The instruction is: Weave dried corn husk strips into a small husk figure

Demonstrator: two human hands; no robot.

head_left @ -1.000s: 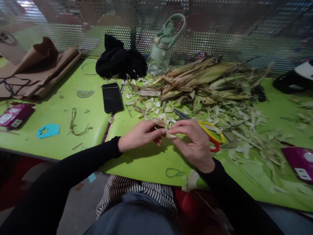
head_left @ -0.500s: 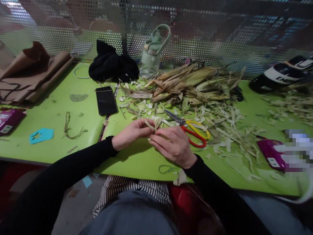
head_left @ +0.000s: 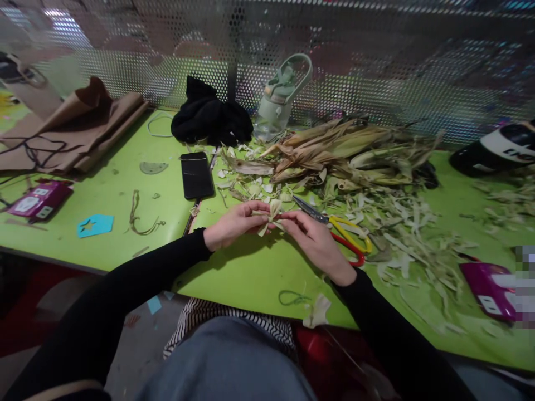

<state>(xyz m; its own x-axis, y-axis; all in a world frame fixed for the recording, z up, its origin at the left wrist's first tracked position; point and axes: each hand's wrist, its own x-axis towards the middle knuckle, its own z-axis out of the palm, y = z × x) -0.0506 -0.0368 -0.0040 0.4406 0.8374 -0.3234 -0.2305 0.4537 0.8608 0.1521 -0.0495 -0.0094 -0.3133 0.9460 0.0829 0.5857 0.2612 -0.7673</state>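
Observation:
Between my hands is a small folded piece of pale corn husk (head_left: 275,208), with strips sticking out like a bow. My left hand (head_left: 238,223) pinches it from the left, thumb and fingers closed. From the right, my right hand (head_left: 315,239) grips one of its strips between thumb and fingers. Just beyond my right hand lies a pair of scissors (head_left: 334,223), with one yellow and one red handle and its blades pointing up-left. A heap of dried corn husks (head_left: 334,150) is behind it, with cut husk scraps (head_left: 418,228) scattered to the right.
A phone (head_left: 197,175), a black cloth bundle (head_left: 211,114) and a green water bottle (head_left: 276,100) stand or lie at the back. Brown paper (head_left: 96,128), a purple packet (head_left: 42,200) and a blue tag (head_left: 95,225) are left. Another purple packet (head_left: 489,289) and a dark bottle (head_left: 497,147) are right.
My view has shifted slightly left. My right hand's fingers have drawn back to the right along a strip, leaving more of the husk piece visible. My left hand keeps its pinch.

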